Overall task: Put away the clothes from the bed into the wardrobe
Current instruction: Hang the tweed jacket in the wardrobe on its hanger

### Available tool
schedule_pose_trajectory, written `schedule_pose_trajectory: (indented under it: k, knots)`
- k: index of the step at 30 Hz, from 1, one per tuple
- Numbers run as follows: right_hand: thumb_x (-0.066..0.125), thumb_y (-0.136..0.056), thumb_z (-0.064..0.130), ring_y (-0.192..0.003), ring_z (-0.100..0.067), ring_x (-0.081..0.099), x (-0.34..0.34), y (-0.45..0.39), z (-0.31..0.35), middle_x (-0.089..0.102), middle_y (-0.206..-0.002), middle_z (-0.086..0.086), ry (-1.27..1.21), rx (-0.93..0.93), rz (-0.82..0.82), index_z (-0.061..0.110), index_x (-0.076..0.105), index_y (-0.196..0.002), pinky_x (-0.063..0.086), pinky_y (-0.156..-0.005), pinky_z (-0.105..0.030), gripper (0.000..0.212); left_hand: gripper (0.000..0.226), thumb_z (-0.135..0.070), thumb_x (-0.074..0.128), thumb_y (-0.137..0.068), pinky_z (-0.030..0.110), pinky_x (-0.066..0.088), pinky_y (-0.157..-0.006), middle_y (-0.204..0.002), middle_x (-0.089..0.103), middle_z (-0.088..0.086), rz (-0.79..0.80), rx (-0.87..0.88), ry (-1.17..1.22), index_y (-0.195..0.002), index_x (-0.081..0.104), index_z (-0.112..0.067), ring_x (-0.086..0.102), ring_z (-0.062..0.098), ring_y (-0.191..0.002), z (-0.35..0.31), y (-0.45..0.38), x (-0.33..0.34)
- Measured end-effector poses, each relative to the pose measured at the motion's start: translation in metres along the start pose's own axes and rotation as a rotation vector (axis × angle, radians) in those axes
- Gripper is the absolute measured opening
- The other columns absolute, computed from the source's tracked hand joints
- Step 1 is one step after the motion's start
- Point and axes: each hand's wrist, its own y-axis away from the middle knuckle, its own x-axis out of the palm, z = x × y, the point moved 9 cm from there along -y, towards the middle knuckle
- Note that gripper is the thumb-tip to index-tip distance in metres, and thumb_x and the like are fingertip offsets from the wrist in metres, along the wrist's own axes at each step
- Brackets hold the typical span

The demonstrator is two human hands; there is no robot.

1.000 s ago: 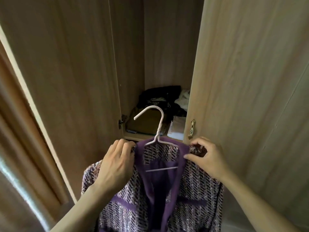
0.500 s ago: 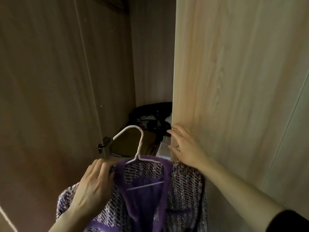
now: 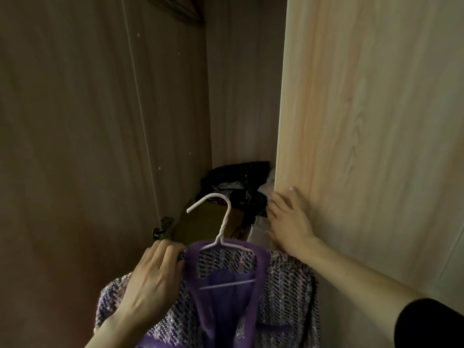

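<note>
Hanging from a white wire hanger (image 3: pixel 223 222), the purple tweed jacket (image 3: pixel 251 292) sits low in the view, directly in front of the open wardrobe (image 3: pixel 238 96) and not yet inside it. The left hand (image 3: pixel 153 280) grips the jacket's left shoulder, fingers curled round the fabric and the hanger end beneath it. The right hand (image 3: pixel 288 219) lies flat, fingers straight and spread, against the edge of the right wardrobe door (image 3: pixel 364 121); it holds nothing. Judged from its drape, the jacket is soft and moderately heavy, so it can slide off the thin wire if tilted; the stiff hanger is the safer hold, at the neck below the hook, which leaves the hook free for a rail. Inside the wardrobe, a dark pile of clothes (image 3: pixel 236 187) lies on the floor beside a brown box (image 3: pixel 208 222). A rail is not clearly visible; only a dim shape shows at the top edge. The interior is poorly lit, the jacket's lower part is cut off by the frame, and the bed is out of view.
</note>
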Motion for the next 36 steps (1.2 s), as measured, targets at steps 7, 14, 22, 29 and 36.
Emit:
schedule_pose_trajectory:
  k: [7,14,22,29,36]
  knots:
    - [0.053,-0.097,0.037,-0.153,-0.03,0.003,0.009,-0.002,0.004,0.025,-0.163,-0.006,0.107,0.057,0.085,0.016,0.039,-0.15,-0.042,-0.092,-0.063,0.059,0.013,-0.024,0.041,-0.097,0.028,0.041,-0.075,-0.098,0.055,-0.002,0.061,0.081,0.089,-0.104,0.05,-0.017,0.049,0.015,-0.084,0.026,-0.018,0.023]
    - [0.094,-0.051,0.016,-0.128,-0.035,0.055,-0.016,0.023,0.018,0.069,-0.124,-0.012,0.082,0.106,-0.106,0.007,0.077,-0.107,-0.013,-0.116,-0.059,0.06,0.015,-0.021,0.041,-0.096,0.035,0.039,-0.076,-0.099,0.057,0.003,0.036,0.211,0.222,-0.107,0.05,-0.015,0.051,0.021,-0.087,0.035,-0.021,0.035]
    - [0.082,-0.066,0.01,-0.144,-0.027,0.024,-0.052,0.092,0.034,0.054,-0.144,-0.007,0.102,0.152,-0.074,0.009,0.062,-0.132,0.0,-0.118,-0.061,0.069,0.017,-0.022,0.042,-0.098,0.039,0.042,-0.074,-0.101,0.055,0.004,0.073,0.3,0.378,-0.109,0.051,-0.013,0.052,0.024,-0.087,0.016,-0.009,0.049]
    - [0.061,-0.09,0.022,-0.148,-0.024,0.023,-0.075,0.168,0.036,0.052,-0.147,-0.001,0.11,0.107,-0.111,0.019,0.06,-0.134,0.017,-0.114,-0.063,0.044,0.019,-0.021,0.042,-0.097,0.039,0.041,-0.072,-0.1,0.055,0.006,0.113,0.429,0.438,-0.111,0.051,-0.011,0.052,0.026,-0.085,-0.035,-0.002,0.044]
    - [0.052,-0.088,0.014,-0.15,-0.024,0.02,-0.096,0.259,0.026,0.048,-0.15,-0.001,0.12,0.084,-0.171,0.018,0.053,-0.138,0.022,-0.115,-0.056,0.049,0.02,-0.02,0.038,-0.099,0.042,0.039,-0.069,-0.095,0.053,0.009,0.093,0.551,0.485,-0.103,0.053,-0.008,0.05,0.03,-0.079,-0.11,0.002,0.028]
